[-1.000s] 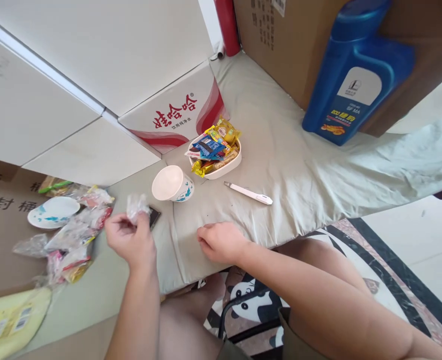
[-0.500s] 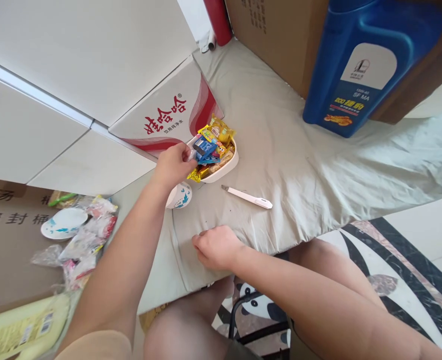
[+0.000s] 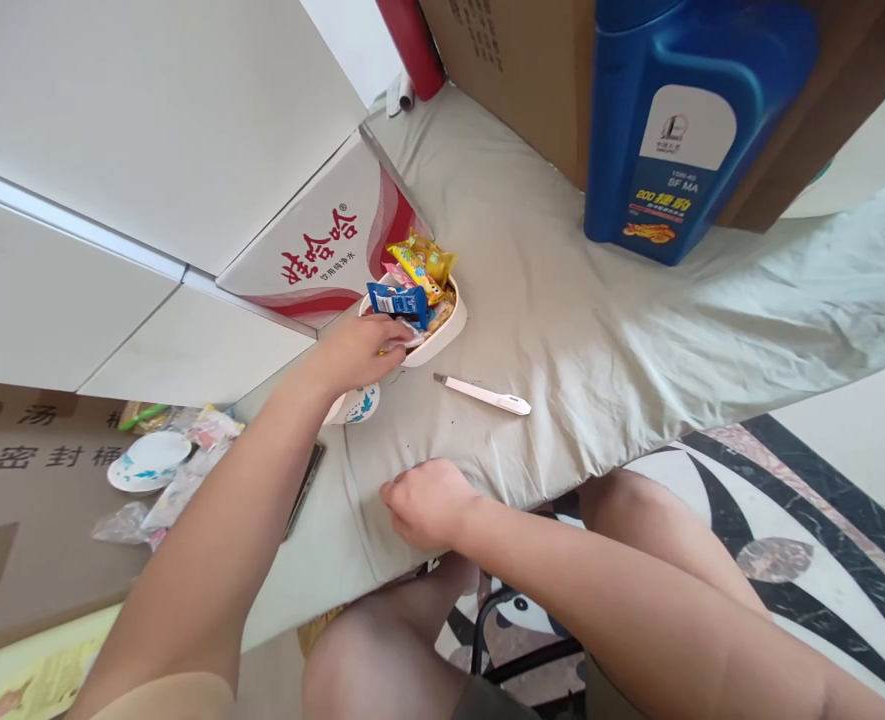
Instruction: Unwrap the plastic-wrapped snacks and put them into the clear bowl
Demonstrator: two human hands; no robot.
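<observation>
1. Snack packets point(image 3: 421, 265), yellow, blue and pink among them, heaped in a white tub point(image 3: 440, 345) at the centre of the frame, slightly above the middle. Some reach above the rim.
2. Left hand point(image 3: 363, 350): reaches in from lower left, fingertips at the tub's near left side, among the wrappers and just below a blue packet point(image 3: 398, 302). Fingers bent and close together; cannot tell whether they grip anything.
3. Right hand point(image 3: 428, 503): lower centre, resting on the pale cloth point(image 3: 547, 330) near its front edge. Fingers curled into a loose fist; inside of the palm hidden.
4. Paper cup point(image 3: 361, 404), blue pattern, partly hidden under the left wrist.
5. White knife point(image 3: 485, 394) right of the cup, lying flat, well apart from both hands.
6. Red-and-white carton point(image 3: 314, 245) behind the tub, upper centre-left. Blue bottle point(image 3: 656, 195) upright, upper right.
7. Left of frame: patterned white dish point(image 3: 149, 460) beside clear wrappers point(image 3: 123, 524), partly covered by the forearm.
</observation>
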